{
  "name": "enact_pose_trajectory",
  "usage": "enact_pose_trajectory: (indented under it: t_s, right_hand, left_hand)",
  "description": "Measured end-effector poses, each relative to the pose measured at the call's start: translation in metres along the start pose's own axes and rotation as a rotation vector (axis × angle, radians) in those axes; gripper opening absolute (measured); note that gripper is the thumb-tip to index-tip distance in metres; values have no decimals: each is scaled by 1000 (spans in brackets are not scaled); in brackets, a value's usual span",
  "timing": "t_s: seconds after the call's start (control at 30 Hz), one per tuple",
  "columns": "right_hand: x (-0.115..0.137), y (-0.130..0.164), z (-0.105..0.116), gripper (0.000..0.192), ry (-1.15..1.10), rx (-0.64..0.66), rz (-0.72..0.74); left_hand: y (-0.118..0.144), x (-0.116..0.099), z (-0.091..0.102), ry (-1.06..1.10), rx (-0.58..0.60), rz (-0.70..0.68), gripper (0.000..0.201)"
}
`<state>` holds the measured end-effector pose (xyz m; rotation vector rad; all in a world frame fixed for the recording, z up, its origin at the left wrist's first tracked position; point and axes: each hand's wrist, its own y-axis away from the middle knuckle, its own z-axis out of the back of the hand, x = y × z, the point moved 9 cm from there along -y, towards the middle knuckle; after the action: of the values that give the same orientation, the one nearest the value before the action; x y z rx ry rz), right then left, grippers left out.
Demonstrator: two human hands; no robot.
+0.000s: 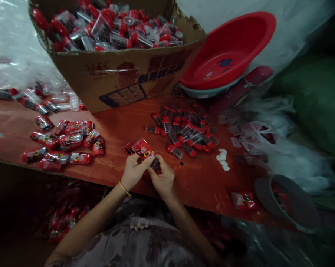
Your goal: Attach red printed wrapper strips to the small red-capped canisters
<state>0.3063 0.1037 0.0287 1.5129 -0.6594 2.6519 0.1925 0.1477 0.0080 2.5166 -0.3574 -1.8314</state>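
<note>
My left hand [135, 168] pinches a red printed plastic wrapper [142, 147] with a dark cartoon figure on it. Close against it, my right hand [163, 178] has its fingers closed on a small bottle [155, 163] with dark contents, which meets the wrapper's lower edge. Whether the bottle is partly inside the wrapper I cannot tell. Just beyond my left fingers another flat wrapper [128, 147] shows. Past my right hand lies a pile of small clear bottles [185, 128] with red caps and dark contents. Left of my hands sit several wrapped red bottles [72, 139].
A cardboard box [122, 79] full of red-capped bottles stands at the back of the red table [120, 122]. Beside it leans a red basin [231, 48]. White pieces [223, 159], plastic bags [262, 137], a red packet [243, 200] and a grey container [289, 202] are at right.
</note>
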Motion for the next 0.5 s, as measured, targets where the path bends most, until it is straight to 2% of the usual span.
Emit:
enact_pose_trajectory:
  t_s: [0.1, 0.17, 0.23, 0.5]
  right_hand:
    - [-12, 3, -8, 37, -200, 98, -122]
    - [-18, 6, -15, 29, -348, 177, -213]
    - [-21, 10, -17, 21, -423, 196, -278]
    - [-11, 12, -15, 21, -390, 164, -333]
  left_hand:
    - [-1, -2, 3, 17, -14, -8, 26]
    - [-2, -2, 7, 60, -37, -3, 28]
    - [-2, 0, 7, 92, -25, 17, 29]
    - [11, 10, -1, 94, 74, 129, 31]
